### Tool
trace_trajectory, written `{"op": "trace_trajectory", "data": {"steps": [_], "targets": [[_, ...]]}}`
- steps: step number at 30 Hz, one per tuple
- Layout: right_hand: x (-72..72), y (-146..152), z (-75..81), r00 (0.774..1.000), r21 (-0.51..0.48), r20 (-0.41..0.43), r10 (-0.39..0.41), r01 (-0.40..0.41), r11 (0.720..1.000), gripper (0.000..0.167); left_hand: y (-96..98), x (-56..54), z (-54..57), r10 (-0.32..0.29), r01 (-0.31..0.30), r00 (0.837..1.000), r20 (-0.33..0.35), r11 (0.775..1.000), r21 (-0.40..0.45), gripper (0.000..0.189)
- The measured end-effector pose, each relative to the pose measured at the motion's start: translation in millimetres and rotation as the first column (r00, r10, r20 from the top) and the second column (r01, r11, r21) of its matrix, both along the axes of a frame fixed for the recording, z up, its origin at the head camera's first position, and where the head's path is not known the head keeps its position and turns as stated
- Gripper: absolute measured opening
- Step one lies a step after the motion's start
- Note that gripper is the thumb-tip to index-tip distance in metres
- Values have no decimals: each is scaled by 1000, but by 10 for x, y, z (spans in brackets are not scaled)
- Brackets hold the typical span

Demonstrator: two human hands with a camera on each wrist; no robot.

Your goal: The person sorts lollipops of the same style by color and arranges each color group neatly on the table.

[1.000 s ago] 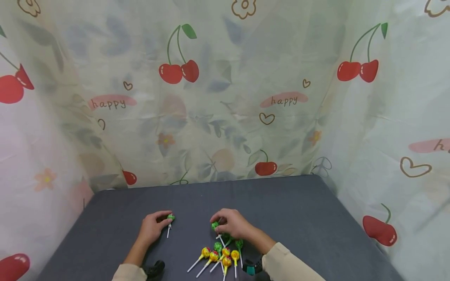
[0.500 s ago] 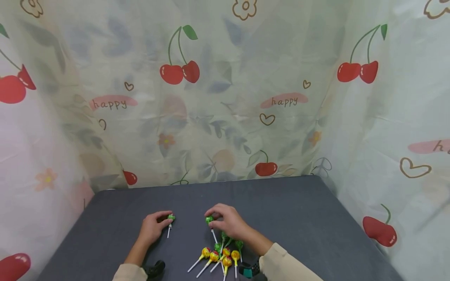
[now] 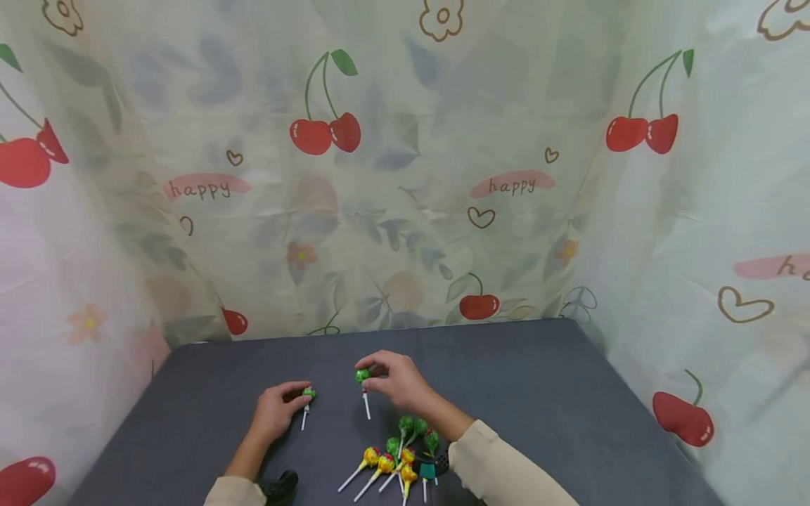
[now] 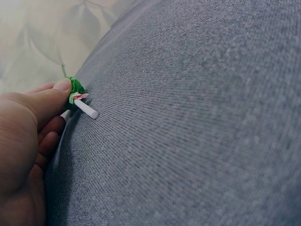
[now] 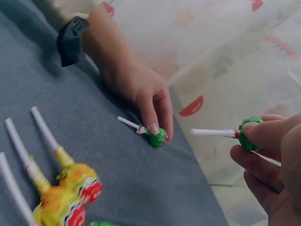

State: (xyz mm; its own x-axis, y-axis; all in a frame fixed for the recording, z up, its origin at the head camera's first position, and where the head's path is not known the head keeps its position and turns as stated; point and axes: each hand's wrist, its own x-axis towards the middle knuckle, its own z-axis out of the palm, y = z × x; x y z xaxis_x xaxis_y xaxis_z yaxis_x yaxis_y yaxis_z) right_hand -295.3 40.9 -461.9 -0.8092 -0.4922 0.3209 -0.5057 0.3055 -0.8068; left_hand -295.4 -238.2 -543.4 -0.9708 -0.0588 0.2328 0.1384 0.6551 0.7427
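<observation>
My left hand (image 3: 274, 413) pinches a green-wrapped lollipop (image 3: 308, 392) by its candy head, low over the left part of the table, the white stick pointing toward me. In the left wrist view the thumb lies against the green wrapper (image 4: 75, 86). My right hand (image 3: 400, 383) holds a second green lollipop (image 3: 362, 376) by the head, raised a little to the right of the first, its stick hanging down. The right wrist view shows thumb and fingers on that green head (image 5: 249, 133).
Nearer me on the dark cloth-covered table (image 3: 506, 379) lies a cluster of yellow lollipops (image 3: 385, 462) and green lollipops (image 3: 406, 424), partly behind the right wrist strap (image 3: 436, 464). A cherry-print curtain (image 3: 392, 232) surrounds the back and sides.
My right hand has lifted a green lollipop off the cluster and carried it left and away from me, toward the left hand. The left hand stays in place with its lollipop.
</observation>
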Motion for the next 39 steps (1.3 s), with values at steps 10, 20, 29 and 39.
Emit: {"op": "trace_trajectory", "data": {"steps": [10, 20, 29, 39], "targets": [[-190, -279, -187, 990, -34, 59, -132, 134, 990, 23, 3, 0, -4, -2, 2, 1000, 6, 1000, -1, 28], [-237, -590, -472, 965, 18, 120, -232, 232, 973, 21, 13, -17, -6, 8, -8, 1000, 17, 1000, 3, 28], [-200, -801, -672, 947, 61, 128, -295, 289, 955, 18, 3, -22, -37, 14, -14, 1000, 20, 1000, -14, 29], [-154, -906, -725, 938, 82, 77, -337, 331, 940, 17, 10, -22, -17, 4, -4, 999, 32, 1000, -5, 29]]}}
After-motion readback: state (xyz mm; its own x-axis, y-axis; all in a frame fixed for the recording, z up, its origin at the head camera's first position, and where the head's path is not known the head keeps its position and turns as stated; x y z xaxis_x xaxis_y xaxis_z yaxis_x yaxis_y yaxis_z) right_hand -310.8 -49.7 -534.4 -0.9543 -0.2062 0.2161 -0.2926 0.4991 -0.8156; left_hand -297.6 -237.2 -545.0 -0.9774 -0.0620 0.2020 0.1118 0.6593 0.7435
